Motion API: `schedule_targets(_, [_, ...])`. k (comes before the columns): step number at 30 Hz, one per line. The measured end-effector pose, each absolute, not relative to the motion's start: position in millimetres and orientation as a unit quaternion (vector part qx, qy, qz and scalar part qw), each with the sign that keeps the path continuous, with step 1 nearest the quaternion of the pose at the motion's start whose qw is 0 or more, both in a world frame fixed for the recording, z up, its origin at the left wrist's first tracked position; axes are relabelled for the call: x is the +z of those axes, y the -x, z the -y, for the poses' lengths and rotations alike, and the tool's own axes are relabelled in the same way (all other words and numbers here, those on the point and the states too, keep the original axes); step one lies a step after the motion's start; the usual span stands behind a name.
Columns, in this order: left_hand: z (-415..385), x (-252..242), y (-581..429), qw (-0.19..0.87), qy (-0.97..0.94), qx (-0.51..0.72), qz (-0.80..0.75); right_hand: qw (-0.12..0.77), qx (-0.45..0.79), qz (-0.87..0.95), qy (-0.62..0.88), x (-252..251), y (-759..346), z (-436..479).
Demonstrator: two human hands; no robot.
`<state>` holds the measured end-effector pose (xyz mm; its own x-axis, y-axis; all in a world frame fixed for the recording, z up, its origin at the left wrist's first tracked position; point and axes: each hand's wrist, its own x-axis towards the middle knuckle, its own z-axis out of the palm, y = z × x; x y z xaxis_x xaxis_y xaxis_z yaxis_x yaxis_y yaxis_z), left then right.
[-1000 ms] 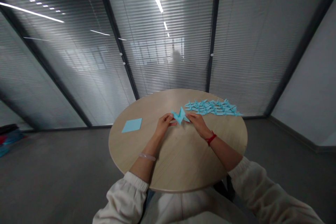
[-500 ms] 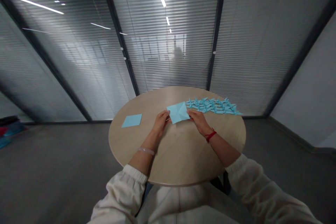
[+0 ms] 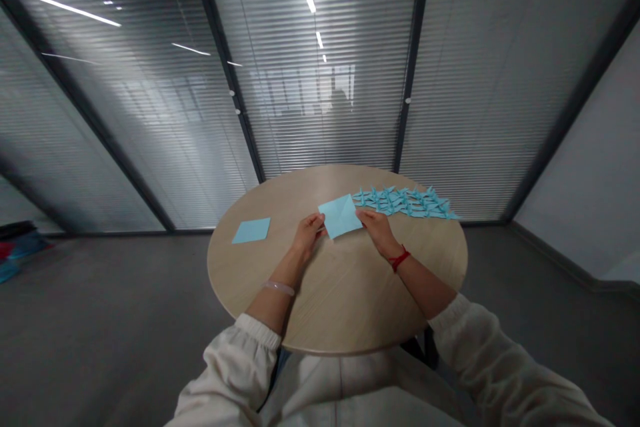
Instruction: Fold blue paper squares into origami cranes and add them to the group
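Between my two hands is a light-blue sheet of origami paper [image 3: 341, 216] with faint crease lines, held up over the table. My left hand [image 3: 309, 235] pinches its left edge, thumb in front and fingers partly behind it. On the opposite edge, my right hand [image 3: 377, 228] is closed in a pinch too. Folded blue paper cranes [image 3: 405, 202] lie in rows just beyond my right hand. Off to the left of my left hand, a flat blue paper square or stack [image 3: 251, 230] rests on the table.
The round wooden table [image 3: 345, 307] stands before me, its far rim near a glass partition with blinds [image 3: 335, 140]. A grey floor [image 3: 125, 320] surrounds it. Dark, blue and red items [image 3: 23, 243] sit on the floor at far left.
The sheet's lower part has flattened out and tilted slightly, so fewer creases show. Both hands keep nearly the same place and still grip its edges.
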<state>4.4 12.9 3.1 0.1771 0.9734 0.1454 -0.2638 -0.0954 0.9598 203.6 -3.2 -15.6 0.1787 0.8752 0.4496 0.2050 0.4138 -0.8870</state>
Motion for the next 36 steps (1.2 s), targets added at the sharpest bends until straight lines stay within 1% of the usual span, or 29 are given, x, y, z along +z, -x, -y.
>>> schedule_targets(2, [-14.0, 2.2, -4.3, 0.531, -0.500, 0.560, -0.392, 0.600, 0.216, 0.610, 0.471, -13.2, -201.2, 5.6])
schedule_targets(5, [-15.3, 1.0, -4.5, 0.477, -0.495, 0.574, -0.446, 0.568, 0.077, 0.669, 0.473, -9.9, -195.8, 10.8])
schedule_targets(7, [-14.9, 1.0, -6.5, 0.507, -0.503, 0.539, -0.447, 0.526, -0.018, 0.714, 0.462, -7.9, -192.4, 14.7])
schedule_targets(9, [-12.7, 2.5, -10.3, 0.573, -0.501, 0.504, -0.409, 0.484, -0.089, 0.749, 0.444, -6.0, -189.9, 18.3])
schedule_targets(13, [-3.5, 9.2, -18.8, 0.657, -0.459, 0.514, -0.305, 0.429, -0.170, 0.780, 0.423, -3.4, -186.4, 23.9])
schedule_targets(17, [5.6, 16.1, -22.7, 0.717, -0.428, 0.498, -0.233, 0.379, -0.214, 0.807, 0.400, -3.5, -181.0, 29.4])
schedule_targets(22, [6.1, 15.4, -25.7, 0.719, -0.407, 0.517, -0.226, 0.330, -0.242, 0.836, 0.364, -4.3, -172.2, 36.5])
schedule_targets(29, [-1.7, 14.1, -21.0, 0.720, -0.381, 0.524, -0.249, 0.331, -0.231, 0.855, 0.325, -1.1, -168.8, 37.8])
schedule_targets(36, [0.8, 23.2, -12.6, 0.752, -0.333, 0.520, -0.231, 0.336, -0.219, 0.864, 0.304, 2.7, -177.0, 35.6])
